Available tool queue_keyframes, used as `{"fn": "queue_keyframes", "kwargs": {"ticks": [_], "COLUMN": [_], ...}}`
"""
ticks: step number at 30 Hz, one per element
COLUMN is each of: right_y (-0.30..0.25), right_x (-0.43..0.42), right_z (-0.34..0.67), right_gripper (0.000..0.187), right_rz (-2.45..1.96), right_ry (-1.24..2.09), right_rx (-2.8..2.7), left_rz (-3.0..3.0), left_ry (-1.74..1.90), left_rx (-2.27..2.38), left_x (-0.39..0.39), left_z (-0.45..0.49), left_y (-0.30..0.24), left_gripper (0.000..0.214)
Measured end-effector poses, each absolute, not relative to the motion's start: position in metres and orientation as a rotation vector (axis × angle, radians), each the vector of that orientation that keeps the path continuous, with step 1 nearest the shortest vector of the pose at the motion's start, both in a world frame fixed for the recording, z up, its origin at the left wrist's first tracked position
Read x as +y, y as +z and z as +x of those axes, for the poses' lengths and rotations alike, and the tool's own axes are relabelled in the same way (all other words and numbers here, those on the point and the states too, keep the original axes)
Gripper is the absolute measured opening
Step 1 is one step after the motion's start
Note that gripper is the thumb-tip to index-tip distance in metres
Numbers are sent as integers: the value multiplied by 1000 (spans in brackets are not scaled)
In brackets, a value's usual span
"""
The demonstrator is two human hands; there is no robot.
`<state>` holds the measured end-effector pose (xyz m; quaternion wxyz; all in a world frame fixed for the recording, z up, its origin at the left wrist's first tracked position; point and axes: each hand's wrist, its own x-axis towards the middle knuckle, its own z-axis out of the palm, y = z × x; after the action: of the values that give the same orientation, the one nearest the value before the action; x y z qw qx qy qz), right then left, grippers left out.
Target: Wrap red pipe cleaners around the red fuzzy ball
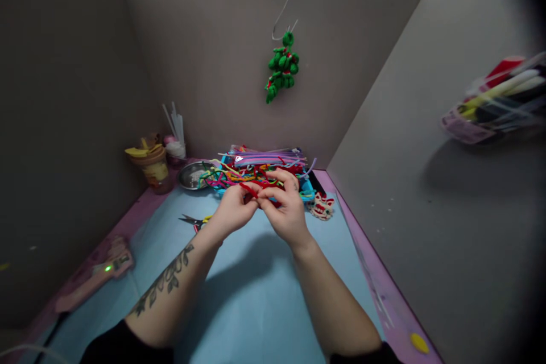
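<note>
Between my two hands is a red pipe cleaner [248, 189], held up over the blue mat. My left hand [236, 205] pinches it, its thumb and forefinger pressed together. From the other side my right hand [284, 207] grips the same red piece at the fingertips, with its upper fingers lifted. Part of the red piece is hidden behind the fingers. Just beyond the hands stands a blue basket [309, 190] heaped with many-coloured pipe cleaners [268, 159]. Scissors [194, 220] lie left of my left wrist, partly covered by it.
A metal bowl [190, 176] and a cup [154, 168] stand at the back left. At left lies a pink glue gun [102, 278] with a green light. A red-and-white fuzzy figure [322, 207] rests right of the basket. Green fuzzy pieces [284, 65] hang on the back wall; a pen holder [469, 122] is on the right wall.
</note>
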<state>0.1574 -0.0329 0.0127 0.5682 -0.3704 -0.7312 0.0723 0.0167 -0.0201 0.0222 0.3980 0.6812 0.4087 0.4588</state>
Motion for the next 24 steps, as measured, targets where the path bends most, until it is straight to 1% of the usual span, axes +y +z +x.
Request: {"fn": "queue_keyframes", "kwargs": {"ticks": [3, 4, 6, 7, 9, 12, 14, 18, 22, 24], "right_y": [18, 19, 20, 20, 20, 19, 17, 12, 7, 5], "right_x": [-34, -34, -32, -30, -26, -22, -21, -21, -20, -18], "right_z": [164, 167, 175, 180, 187, 190, 186, 173, 167, 165], "right_gripper": [13, 17, 25, 23, 10, 15, 10, 13, 23, 26], "right_rz": [-889, -883, -868, -864, -898, -979, -1018, -1084, -1045, -1013], "right_ry": [252, 296, 359, 360, 334, 384, 425, 520, 758, 817], "right_rx": [-1775, -1770, -1670, -1580, -1435, -1466, -1512, -1449, -1357, -1314], "left_rz": [1596, 1539, 1436, 1394, 1309, 1184, 1135, 1129, 1241, 1290], "left_ry": [1176, 1187, 1224, 1249, 1296, 1319, 1322, 1342, 1332, 1331], "left_rx": [989, 969, 942, 944, 948, 925, 912, 912, 900, 902], "left_x": [-18, -16, -13, -11, -9, -7, -7, -10, -12, -13], "left_z": [17, 17, 16, 16, 14, 13, 13, 16, 17, 17], "left_y": [20, 18, 14, 13, 11, 11, 12, 15, 16, 16], "left_gripper": [5, 4, 10, 12, 16, 22, 25, 26, 24, 23]}}
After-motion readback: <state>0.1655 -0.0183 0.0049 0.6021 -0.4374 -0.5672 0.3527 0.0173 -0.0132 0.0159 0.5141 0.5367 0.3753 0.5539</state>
